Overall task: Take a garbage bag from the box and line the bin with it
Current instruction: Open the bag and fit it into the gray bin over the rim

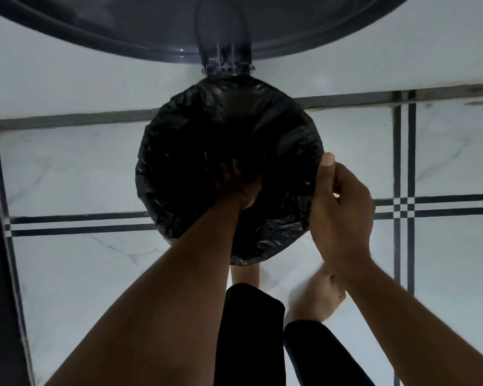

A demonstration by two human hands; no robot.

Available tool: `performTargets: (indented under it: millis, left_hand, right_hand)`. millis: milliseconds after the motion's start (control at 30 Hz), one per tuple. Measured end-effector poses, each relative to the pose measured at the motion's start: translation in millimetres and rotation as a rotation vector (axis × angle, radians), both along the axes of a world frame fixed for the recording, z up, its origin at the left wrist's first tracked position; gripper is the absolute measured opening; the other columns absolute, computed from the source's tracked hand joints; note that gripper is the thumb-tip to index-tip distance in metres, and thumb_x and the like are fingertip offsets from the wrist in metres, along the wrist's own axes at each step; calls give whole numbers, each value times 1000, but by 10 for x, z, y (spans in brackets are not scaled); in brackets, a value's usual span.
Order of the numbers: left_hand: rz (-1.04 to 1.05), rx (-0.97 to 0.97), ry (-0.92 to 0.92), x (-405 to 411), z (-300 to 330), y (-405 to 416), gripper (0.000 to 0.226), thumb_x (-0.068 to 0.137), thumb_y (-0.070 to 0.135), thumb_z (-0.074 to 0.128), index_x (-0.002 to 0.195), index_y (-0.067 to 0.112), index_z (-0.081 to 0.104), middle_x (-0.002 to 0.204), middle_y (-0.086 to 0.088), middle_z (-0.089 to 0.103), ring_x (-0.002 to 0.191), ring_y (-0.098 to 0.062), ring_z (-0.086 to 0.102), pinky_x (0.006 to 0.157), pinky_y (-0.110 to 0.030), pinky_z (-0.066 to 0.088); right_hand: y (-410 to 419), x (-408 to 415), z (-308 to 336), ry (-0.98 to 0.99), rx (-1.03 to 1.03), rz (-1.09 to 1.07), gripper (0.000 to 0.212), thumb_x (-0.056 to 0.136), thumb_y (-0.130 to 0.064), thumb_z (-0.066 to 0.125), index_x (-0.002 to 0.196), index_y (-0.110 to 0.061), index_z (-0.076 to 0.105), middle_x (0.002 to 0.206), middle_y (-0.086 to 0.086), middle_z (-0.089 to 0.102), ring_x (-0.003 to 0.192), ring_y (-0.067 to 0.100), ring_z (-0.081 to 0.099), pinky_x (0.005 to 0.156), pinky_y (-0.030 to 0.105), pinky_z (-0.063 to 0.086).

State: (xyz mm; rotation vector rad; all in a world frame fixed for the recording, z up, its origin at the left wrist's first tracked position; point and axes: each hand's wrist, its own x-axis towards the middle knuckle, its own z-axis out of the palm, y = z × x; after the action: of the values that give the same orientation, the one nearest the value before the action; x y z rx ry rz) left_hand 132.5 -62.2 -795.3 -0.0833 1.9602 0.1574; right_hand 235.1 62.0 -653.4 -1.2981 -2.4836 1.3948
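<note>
Garbage bag (pixel 276 126): black, crinkled plastic; covers the whole round opening of the bin and folds outward over the rim on all visible sides.
Bin (pixel 226 72): seen from directly above on the tiled floor; body hidden under the bag, only the hinge bracket at the far edge is exposed.
Lid (pixel 179 32): dark, raised and tilted back beyond the bin's far edge, attached at the hinge.
Left hand (pixel 236 185): reaches down inside the bin from the near side, forearm crossing the near rim; fingers spread against the bag's inner surface. Interior is too dark to tell whether it grips any plastic.
Right hand (pixel 342 215): at the bin's right rim, outside the opening; fingers curled, thumb extended upward along the edge, pinching the folded-over bag film at the rim.
Floor (pixel 73 174): pale marble-look tiles with dark double-line borders, surrounding the bin on all sides.
Feet (pixel 315 296): bare, just beside the bin's near edge; one is partly hidden beneath the bag overhang.
Trouser legs (pixel 248 330): black, near side of the bin, below the feet in view.
</note>
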Motion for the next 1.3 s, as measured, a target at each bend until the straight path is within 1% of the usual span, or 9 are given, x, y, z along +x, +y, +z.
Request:
performTargets:
  millis: [233,500,700,767,833,933,1067,1167,1300]
  left_hand:
    - [-18,78,30,-28,148,-67,86,113,57,38,172,16,-8,180,-10,-18,167,-34,-15,132,-49,0]
    - [72,108,439,133,696,-129,53,97,28,69,143,2,58,144,-26,59,132,-48,61,109,-50,53]
    - [1193,494,444,-8,566,-26,24,93,16,64,115,9,71,94,-9,73,82,-15,75,91,-37,65]
    - [1265,635,204,-58,573,102,26,103,-2,60,126,1,71,91,-1,73,73,-2,70,80,-20,59]
    - [1325,708,38,-84,619,168,37,102,-13,51,120,14,69,92,2,78,78,-8,75,79,-26,63]
    - [1487,627,173,-75,503,151,32,99,-18,53,103,14,59,90,-8,73,85,-28,75,81,-37,61]
    - [833,234,414,12,372,81,27,106,22,65,125,3,70,125,-19,75,124,-35,68,102,-32,48]
    - [407,106,257,3,236,78,76,110,57,46,167,9,31,174,-21,30,161,-38,28,128,-43,25]
    - [222,0,77,-20,-96,130,86,111,61,33,173,17,-6,181,-10,-16,167,-34,-11,134,-50,2]
  right_hand:
    - [-4,-16,2,21,9,13,57,119,-50,40,68,-24,38,61,-8,38,60,10,37,57,18,30]
    - [61,-108,129,-94,56,60,59,119,-51,39,68,-20,34,57,-6,36,55,8,39,54,17,32]
    - [58,-123,130,-120,57,67,59,119,-51,38,68,-20,34,58,-6,38,56,9,40,54,18,32]
    - [80,-120,119,-112,57,75,59,119,-50,39,68,-20,34,57,-6,37,55,9,40,54,17,32]
    - [102,-120,116,-104,44,78,59,119,-50,40,67,-22,34,57,-7,37,54,9,39,54,16,33]
    - [119,-114,119,-95,36,87,59,118,-50,41,67,-23,34,57,-8,37,55,8,40,54,15,34]
    - [117,-105,90,-75,34,89,58,118,-51,41,67,-24,34,56,-8,36,55,9,39,54,16,33]
    - [99,-84,39,-66,36,76,59,118,-51,41,67,-22,35,58,-8,36,56,10,38,56,16,34]
    - [95,-47,-37,-17,21,71,59,119,-50,41,69,-17,38,59,-7,37,57,10,37,55,16,33]
